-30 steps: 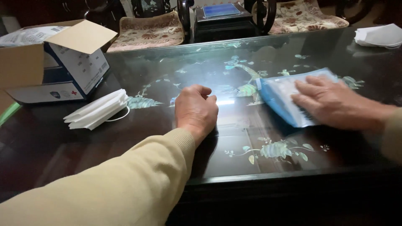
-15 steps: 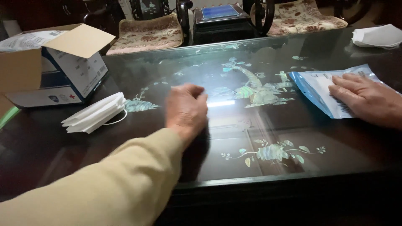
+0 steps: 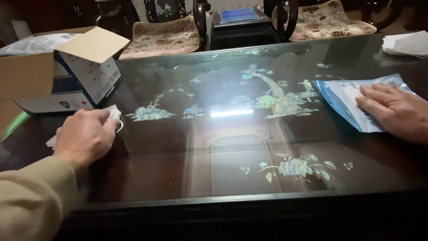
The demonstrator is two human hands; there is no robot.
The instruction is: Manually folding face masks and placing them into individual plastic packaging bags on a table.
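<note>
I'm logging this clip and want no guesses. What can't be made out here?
- White masks, head view: the left hand covers most of the stack, so its count is hidden.
- Blue-and-white packet: the right hand covers its near end.
- Cardboard box: cut off by the left edge.
- White pile, far right: cut off by the edge.

left hand (image 3: 85, 137) curled palm-down, right hand (image 3: 394, 111) flat

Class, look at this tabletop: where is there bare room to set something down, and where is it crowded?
Free: the middle of the glass-topped table, between the left hand on the white face masks and the right hand on the blue-and-white packet. Crowded: the left end, by the open cardboard box.
</note>
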